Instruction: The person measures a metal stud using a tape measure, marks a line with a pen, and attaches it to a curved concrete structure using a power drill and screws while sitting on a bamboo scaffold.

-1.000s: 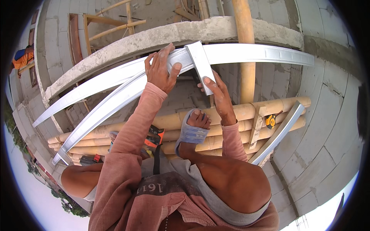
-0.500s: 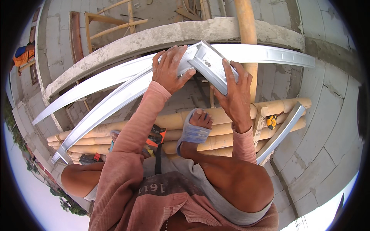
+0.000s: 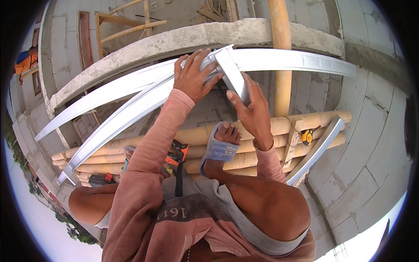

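Note:
A long silvery metal channel (image 3: 126,117) slants up from the lower left, its upper end under my left hand (image 3: 195,75). My left fingers bend over that end, with the thumb pointing toward a short metal channel piece (image 3: 234,76). My right hand (image 3: 254,107) grips this short piece near its lower end, thumb on one side and fingers on the other. The short piece meets the long channel at an angle; whether they are joined, I cannot tell. Behind both lies another long metal channel (image 3: 297,60), reaching far to the left and right.
My sandalled foot (image 3: 222,142) rests on bamboo poles (image 3: 255,129). A yellow tape measure (image 3: 307,137), another metal strip (image 3: 316,150) and an orange-and-black tool (image 3: 177,153) are there too. A concrete beam (image 3: 174,41) and upright bamboo pole (image 3: 283,91) stand beyond. Someone in orange (image 3: 27,61) is far left.
My right hand has turned the short channel piece, so a smooth face shows instead of its hollow side. The hand has moved slightly left, its thumb now in sight. My left hand stays almost in place.

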A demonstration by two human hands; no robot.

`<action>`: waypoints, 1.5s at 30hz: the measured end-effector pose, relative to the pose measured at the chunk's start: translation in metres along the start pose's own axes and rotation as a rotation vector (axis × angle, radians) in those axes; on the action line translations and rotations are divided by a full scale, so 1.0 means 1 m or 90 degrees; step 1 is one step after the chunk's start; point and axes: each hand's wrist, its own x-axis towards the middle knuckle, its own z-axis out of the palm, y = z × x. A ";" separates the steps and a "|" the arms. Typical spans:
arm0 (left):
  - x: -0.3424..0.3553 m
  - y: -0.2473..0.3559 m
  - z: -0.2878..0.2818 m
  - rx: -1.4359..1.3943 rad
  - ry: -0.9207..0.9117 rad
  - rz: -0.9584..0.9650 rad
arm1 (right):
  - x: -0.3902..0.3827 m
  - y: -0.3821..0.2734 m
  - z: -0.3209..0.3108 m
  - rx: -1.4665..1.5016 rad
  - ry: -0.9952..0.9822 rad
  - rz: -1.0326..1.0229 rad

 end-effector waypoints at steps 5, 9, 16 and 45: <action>0.002 0.003 -0.003 0.036 -0.021 -0.005 | -0.001 0.017 0.006 0.285 -0.082 0.175; 0.003 0.001 0.001 -0.035 0.015 -0.043 | 0.004 0.019 0.000 0.353 -0.119 0.221; 0.008 0.004 0.002 -0.097 -0.001 -0.156 | -0.006 0.021 0.009 0.404 -0.046 0.211; 0.037 -0.034 -0.010 -0.102 -0.202 -0.096 | 0.005 0.010 0.016 0.365 -0.022 0.174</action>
